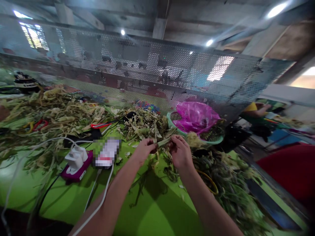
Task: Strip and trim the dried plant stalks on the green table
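A pale green strip of dried leaf (164,141) stretches between my two hands above the green table (152,213). My left hand (147,149) pinches one end of it, and my right hand (180,151) has its fingers closed on the other end. Just behind the hands lies a heap of dry, shredded plant bits (145,126). A tangle of greener stalks (231,186) is to the right of my right forearm. Thin dry stems lie on the table below my hands.
A mint basket (216,141) holds a pink plastic bag (197,116). At left are a phone (108,153), a purple power strip (77,173), white cables, red-handled scissors (100,125) and a large leaf pile (56,111). Perforated metal (137,72) stands behind. A person's arm (258,111) shows far right.
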